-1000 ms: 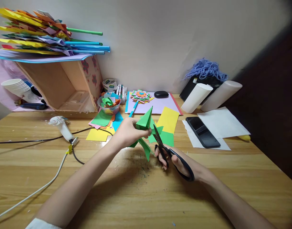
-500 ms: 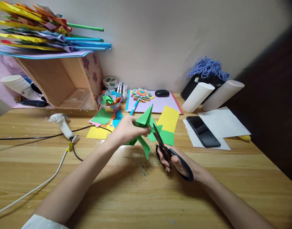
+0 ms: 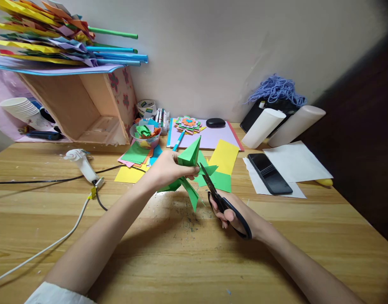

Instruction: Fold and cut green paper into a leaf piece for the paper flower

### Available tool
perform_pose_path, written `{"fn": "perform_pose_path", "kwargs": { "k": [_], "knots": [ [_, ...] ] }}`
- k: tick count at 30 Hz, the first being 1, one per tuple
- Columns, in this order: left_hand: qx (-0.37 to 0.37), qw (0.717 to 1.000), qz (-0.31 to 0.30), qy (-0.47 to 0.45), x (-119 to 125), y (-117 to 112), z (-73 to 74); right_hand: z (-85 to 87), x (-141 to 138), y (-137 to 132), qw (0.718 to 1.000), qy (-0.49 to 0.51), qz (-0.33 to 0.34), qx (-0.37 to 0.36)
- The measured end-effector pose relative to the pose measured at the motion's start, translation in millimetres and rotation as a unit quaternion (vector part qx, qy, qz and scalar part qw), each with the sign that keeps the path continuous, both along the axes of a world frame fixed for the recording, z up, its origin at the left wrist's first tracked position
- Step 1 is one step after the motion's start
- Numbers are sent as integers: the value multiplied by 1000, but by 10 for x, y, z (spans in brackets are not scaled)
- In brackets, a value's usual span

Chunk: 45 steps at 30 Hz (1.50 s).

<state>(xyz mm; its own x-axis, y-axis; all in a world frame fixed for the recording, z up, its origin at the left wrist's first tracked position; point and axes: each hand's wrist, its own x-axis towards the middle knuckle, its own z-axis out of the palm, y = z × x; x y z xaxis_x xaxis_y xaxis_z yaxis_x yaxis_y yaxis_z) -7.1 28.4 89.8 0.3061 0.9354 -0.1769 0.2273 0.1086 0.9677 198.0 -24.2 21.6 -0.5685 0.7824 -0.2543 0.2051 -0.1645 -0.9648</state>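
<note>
Folded green paper [image 3: 189, 154] is pinched in my left hand [image 3: 168, 169] above the middle of the table. Its pointed tip sticks up, and green strips [image 3: 190, 195] hang below the fingers. My right hand [image 3: 224, 213] grips black-handled scissors [image 3: 217, 195], thumb and fingers through the loops. The blades point up and left, beside the green paper near my left fingertips. I cannot tell whether the blades touch it. More green paper [image 3: 222, 181] and a yellow sheet [image 3: 225, 156] lie on the table just behind.
A glue gun [image 3: 83, 164] with cables lies at left, near stacked coloured paper [image 3: 135, 153] and a bowl of scraps [image 3: 146, 141]. Behind, a layered paper flower [image 3: 188, 125] and mouse [image 3: 215, 123] rest on a lilac board [image 3: 209, 141]. A phone [image 3: 270, 174] lies at right.
The scissors have shifted slightly left and their handles have drawn closer together. The green paper's tip has tilted a little to the left in my left hand.
</note>
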Motion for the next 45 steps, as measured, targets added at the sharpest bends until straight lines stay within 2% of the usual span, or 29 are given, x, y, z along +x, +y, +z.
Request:
{"fn": "perform_pose_path", "kwargs": {
  "k": [5, 7, 8, 10, 11, 13, 16, 18, 19, 20, 21, 22, 25, 27, 28, 29, 32, 33, 34, 35, 37, 38, 39, 40, 42, 45],
  "knots": [
    [0, 1000, -3, -8, 8, 11, -11, -1, 19, -5, 1000, -6, -2, 7],
    [25, 1000, -4, 4, 14, 13, -19, 18, 28, -15, 1000, 12, 13, 22],
    [56, 998, -3, 17, 13, 12, -23, 24, 28, -18, 999, 28, 23, 33],
    [171, 984, 16, 47, 2, 6, -28, 23, 15, -12, 995, 77, 40, 48],
    [251, 966, 29, 60, -8, 1, -29, 15, 2, -1, 992, 108, 39, 43],
    [428, 899, 49, 76, -31, -10, -38, -1, -29, 35, 984, 179, 10, 13],
    [647, 755, 19, 106, -45, -25, -90, 1, -53, 102, 960, 260, -93, -45],
    [730, 672, -9, 124, -28, -40, -156, 23, -40, 134, 948, 274, -149, -64],
    [752, 647, -22, 128, -14, -52, -191, 37, -28, 142, 946, 273, -162, -68],
    [760, 635, -39, 130, 0, -68, -223, 50, -16, 145, 946, 269, -167, -68],
    [753, 641, -62, 136, 12, -87, -250, 62, -5, 142, 947, 263, -173, -63],
    [731, 659, -95, 147, 21, -109, -269, 71, 2, 137, 948, 254, -181, -55],
    [597, 754, -198, 191, 23, -158, -294, 79, 4, 117, 951, 231, -205, -23],
    [519, 801, -203, 218, 11, -148, -316, 65, 0, 116, 953, 219, -211, 1],
    [511, 808, -181, 229, 4, -125, -339, 53, 0, 122, 952, 213, -218, 15],
    [523, 805, -148, 239, -2, -92, -370, 40, 1, 132, 950, 208, -231, 31],
    [636, 741, -22, 216, 1, 30, -485, 8, 11, 180, 931, 210, -291, 68],
    [657, 729, 29, 190, 12, 63, -512, 3, 14, 199, 924, 214, -307, 76],
    [652, 736, 90, 161, 30, 86, -524, 1, 16, 216, 918, 218, -321, 80],
    [616, 762, 151, 131, 53, 96, -518, 0, 18, 230, 914, 220, -331, 83],
    [457, 859, 219, 67, 107, 79, -452, -5, 19, 250, 908, 223, -346, 81],
    [355, 912, 200, 34, 136, 54, -400, -11, 18, 254, 907, 221, -349, 79],
    [252, 958, 138, 2, 164, 22, -343, -21, 17, 255, 909, 218, -347, 76],
    [164, 984, 74, -17, 191, -13, -289, -34, 15, 252, 914, 211, -339, 74],
    [61, 998, 1, -8, 238, -78, -217, -65, 8, 238, 928, 189, -312, 75],
    [0, 1000, 4, 26, 288, -129, -234, -107, -13, 215, 946, 155, -273, 80]
  ]
}}
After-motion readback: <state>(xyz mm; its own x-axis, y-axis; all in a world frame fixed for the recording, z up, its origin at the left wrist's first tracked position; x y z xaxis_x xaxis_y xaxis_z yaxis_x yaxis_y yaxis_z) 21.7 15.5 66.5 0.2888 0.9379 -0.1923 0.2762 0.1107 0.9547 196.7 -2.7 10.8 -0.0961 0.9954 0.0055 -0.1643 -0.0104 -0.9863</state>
